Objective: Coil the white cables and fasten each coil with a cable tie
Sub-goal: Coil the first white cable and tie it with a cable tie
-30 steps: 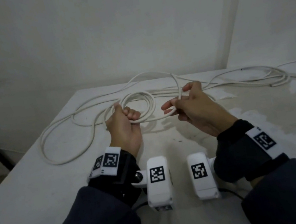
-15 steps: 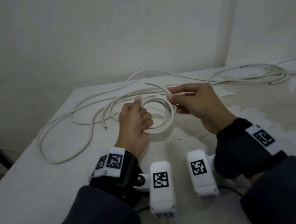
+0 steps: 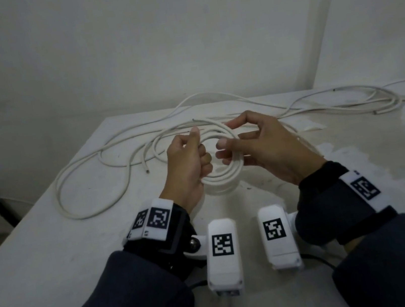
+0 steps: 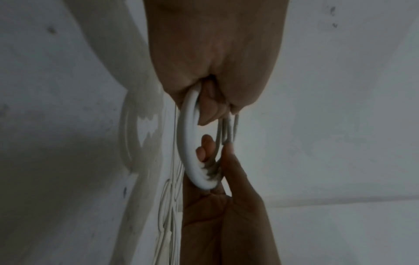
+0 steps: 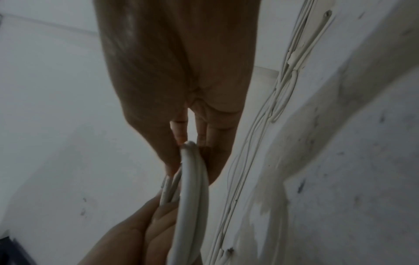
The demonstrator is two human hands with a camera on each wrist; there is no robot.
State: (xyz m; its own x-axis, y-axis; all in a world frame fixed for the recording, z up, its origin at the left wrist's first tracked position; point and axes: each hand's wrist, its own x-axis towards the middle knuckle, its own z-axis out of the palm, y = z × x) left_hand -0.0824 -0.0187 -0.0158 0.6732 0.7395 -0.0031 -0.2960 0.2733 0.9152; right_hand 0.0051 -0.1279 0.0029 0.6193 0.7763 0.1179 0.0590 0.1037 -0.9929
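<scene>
Both grips now on coil; right hand moved onto it.

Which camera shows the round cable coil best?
The head view: the whole coil shows as a ring between the left hand and right hand. Both wrist views catch it edge-on, only partly seen.

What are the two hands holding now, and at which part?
Both hold the white cable coil: the left hand grips its left side, the right hand pinches its right side.
</scene>
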